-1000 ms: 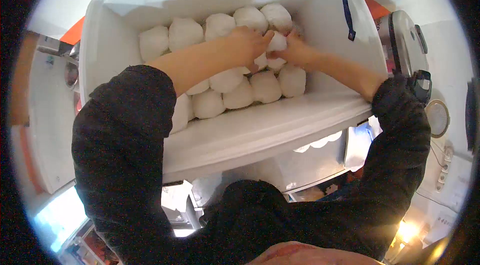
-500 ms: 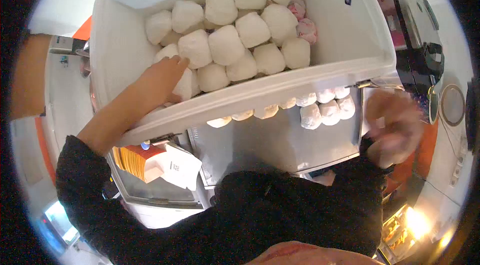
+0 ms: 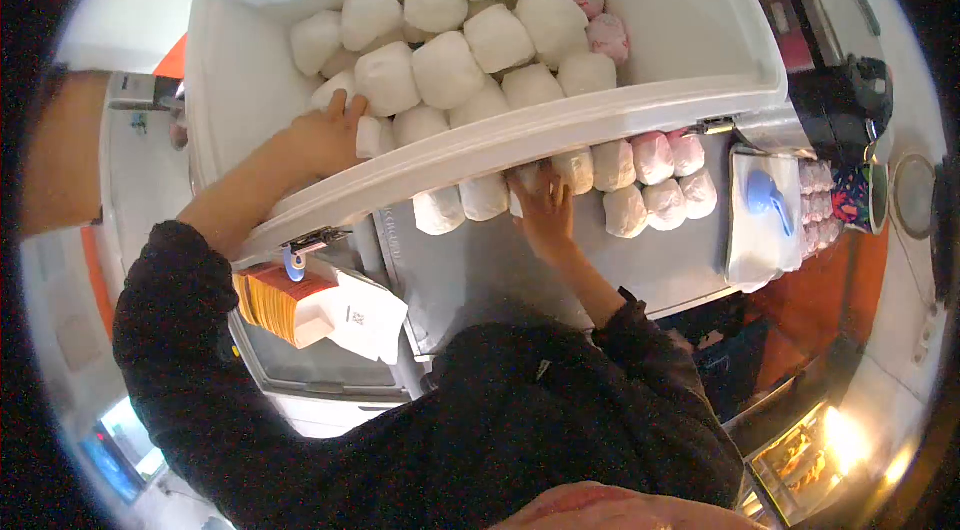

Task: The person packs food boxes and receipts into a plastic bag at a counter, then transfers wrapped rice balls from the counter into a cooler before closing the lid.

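Observation:
Many rounded white balls (image 3: 447, 70) are heaped in a deep white insulated box (image 3: 700, 30). My left hand (image 3: 322, 138) reaches over the near rim, its fingers curled round a white ball (image 3: 374, 138) in the front left corner. Below the rim, on a grey metal counter (image 3: 480, 275), stand rows of film-wrapped balls, white ones (image 3: 438, 212) at the left and pinkish ones (image 3: 653, 158) at the right. My right hand (image 3: 546, 210) has its fingers bent over a wrapped ball (image 3: 520, 192) in the row, partly hidden by the hand and rim.
A stack of orange and white paper sleeves (image 3: 300, 305) stands in a tray at the left. At the right lies a blue scoop (image 3: 763, 195) on a white lid, beside more pink wrapped balls (image 3: 818, 205). A black appliance (image 3: 840, 80) and a lit food display (image 3: 800, 455) are further right.
My right hand has swung from the far right into the row of wrapped balls under the box rim. My left hand has stayed in the box corner, its fingers shifting slightly.

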Demonstrator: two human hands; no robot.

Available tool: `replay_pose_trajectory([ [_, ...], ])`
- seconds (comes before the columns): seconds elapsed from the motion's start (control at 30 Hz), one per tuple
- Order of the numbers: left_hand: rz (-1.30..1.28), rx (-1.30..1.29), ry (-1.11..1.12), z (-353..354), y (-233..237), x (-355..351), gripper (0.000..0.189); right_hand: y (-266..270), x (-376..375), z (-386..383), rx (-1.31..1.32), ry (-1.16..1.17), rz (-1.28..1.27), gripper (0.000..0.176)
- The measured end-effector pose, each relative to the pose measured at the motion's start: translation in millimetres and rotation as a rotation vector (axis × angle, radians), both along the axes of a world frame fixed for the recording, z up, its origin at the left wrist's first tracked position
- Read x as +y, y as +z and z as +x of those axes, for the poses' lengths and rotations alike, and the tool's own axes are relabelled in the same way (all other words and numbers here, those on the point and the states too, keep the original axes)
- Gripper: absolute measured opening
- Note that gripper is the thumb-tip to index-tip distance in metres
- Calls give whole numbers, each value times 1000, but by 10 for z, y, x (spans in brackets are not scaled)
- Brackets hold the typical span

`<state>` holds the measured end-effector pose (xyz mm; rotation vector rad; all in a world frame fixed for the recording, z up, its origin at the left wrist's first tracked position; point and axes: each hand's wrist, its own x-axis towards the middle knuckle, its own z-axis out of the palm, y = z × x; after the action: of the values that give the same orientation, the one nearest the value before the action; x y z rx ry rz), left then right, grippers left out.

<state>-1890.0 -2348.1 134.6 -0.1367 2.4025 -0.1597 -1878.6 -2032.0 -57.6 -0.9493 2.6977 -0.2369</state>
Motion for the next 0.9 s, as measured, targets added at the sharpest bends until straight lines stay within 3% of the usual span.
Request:
replay_pose_trajectory([
  [0.13, 83, -25, -54, 45, 34, -72, 90, 394, 21, 48, -34, 75, -110, 83],
  [0.2, 154, -142, -35, -72, 187, -78, 91, 683, 315, -64, -240, 2, -224, 78],
  [0.27, 183, -293, 2, -198, 248, -79, 93, 337, 974, -199, -97, -89, -242, 74],
  [0.33, 163, -459, 16, -286, 154, -117, 95, 347, 1444, -280, -1, -294, -78, 78],
  [0.4, 21, -276, 47, -43, -47, 9, 96, 277, 1531, -312, 8, -331, 70, 81],
  [0.5, 33, -202, 207, -7, 79, 123, 98, 189, 1491, -244, -6, -342, -43, 90],
  [0.57, 44, -140, 191, 76, 62, 118, 94, 166, 1485, -239, -64, -382, -19, 93],
  [0.67, 15, -54, -28, 88, 0, -3, 76, -27, 1496, -251, -9, -373, -23, 91],
  [0.73, 118, -178, -100, -257, 356, -65, 61, -289, 1565, -226, 70, -339, -28, 88],
  [0.77, 127, 52, -26, -263, 482, -8, 51, -402, 1585, -220, 110, -323, -31, 86],
  [0.83, 193, 454, 48, -165, 791, 33, 39, -10, 1410, -389, -246, -326, -145, 77],
  [0.87, 261, 615, 45, -78, 951, 49, 36, 530, 1276, -496, -560, -382, -158, 75],
  [0.9, 303, 692, -10, 58, 1112, 45, 35, 893, 1197, -590, -711, -353, -159, 75],
])
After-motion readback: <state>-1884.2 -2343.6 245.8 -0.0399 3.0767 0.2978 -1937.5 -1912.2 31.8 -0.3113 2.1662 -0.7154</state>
